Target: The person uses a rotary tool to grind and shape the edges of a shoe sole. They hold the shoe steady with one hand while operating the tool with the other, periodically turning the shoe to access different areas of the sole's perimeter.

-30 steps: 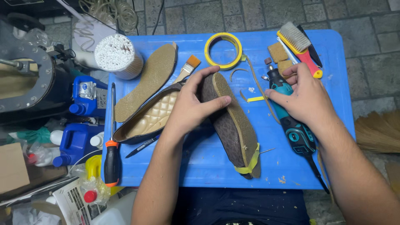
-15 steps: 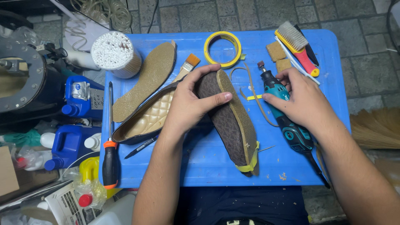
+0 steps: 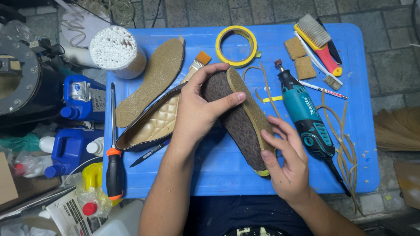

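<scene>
My left hand point(image 3: 197, 109) grips the toe end of a dark brown patterned flat shoe point(image 3: 238, 122), which rests on its side on the blue table point(image 3: 218, 175) with its tan sole edge up. At the heel end my right hand point(image 3: 284, 161) touches the shoe, fingers curled against the sole edge. A teal rotary tool point(image 3: 306, 116) lies free on the table just right of my right hand. A second flat shoe with a quilted gold lining point(image 3: 153, 124) lies under my left hand's wrist side.
A tan insole point(image 3: 151, 83), paintbrush point(image 3: 199, 61), yellow tape roll point(image 3: 236, 46), sanding blocks point(image 3: 299, 57), brushes point(image 3: 319, 39), leather strips point(image 3: 339, 131), screwdriver point(image 3: 114, 148) and a tub of cotton swabs point(image 3: 117, 50) lie around. Blue bottles point(image 3: 76, 124) stand at the left.
My right hand let go of the teal rotary tool, which now lies on the table, and moved left to the heel end of the shoe. My left hand kept its hold.
</scene>
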